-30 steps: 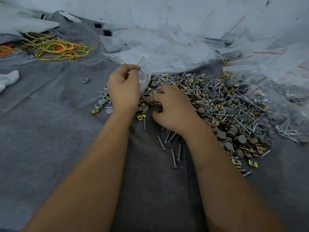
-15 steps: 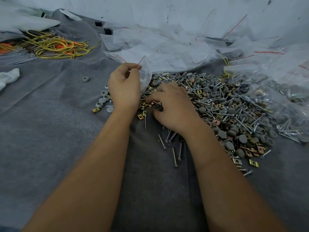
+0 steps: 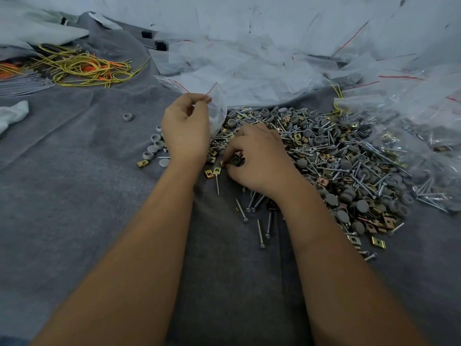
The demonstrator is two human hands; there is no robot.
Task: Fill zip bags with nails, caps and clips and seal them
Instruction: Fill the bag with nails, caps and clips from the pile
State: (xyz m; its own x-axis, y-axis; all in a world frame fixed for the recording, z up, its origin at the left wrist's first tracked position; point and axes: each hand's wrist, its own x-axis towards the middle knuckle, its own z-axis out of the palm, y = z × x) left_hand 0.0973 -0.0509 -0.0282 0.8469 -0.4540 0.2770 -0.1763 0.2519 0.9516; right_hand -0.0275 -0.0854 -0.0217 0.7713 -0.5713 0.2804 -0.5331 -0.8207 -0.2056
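Zip bag (image 3: 216,113), clear with a red seal line, held up at about 12 o'clock from the left hand (image 3: 185,128); thumb and fingers are curled and pinch the bag's top edge, the bag hanging down to the right of the knuckles. Bag contents cannot be made out.

Right hand (image 3: 259,156) sits at 3 o'clock of the left hand, just beside it, palm down on the near-left edge of the hardware pile (image 3: 344,166). Its fingers are curled in and grip a small cluster of parts: a dark cap and a brass-coloured clip show between thumb and fingers.

Pile: mixed grey caps, silver screw-type nails and gold clips, spreading from the right hand toward 3 o'clock. Loose nails (image 3: 259,221) lie at 6 o'clock of the right hand, on the grey felt cloth (image 3: 74,196). A few loose grey caps (image 3: 153,146) lie at 9 o'clock of the left hand, with one lone cap (image 3: 128,117) farther toward 10 o'clock.

Heap of empty clear bags (image 3: 249,71) at 12 o'clock, beyond both hands. Filled bags (image 3: 424,146) at 3 o'clock, past the pile. Tangle of yellow and orange wire (image 3: 82,68) at 10 o'clock, well apart. White rag (image 3: 12,116) at the far 9 o'clock edge.
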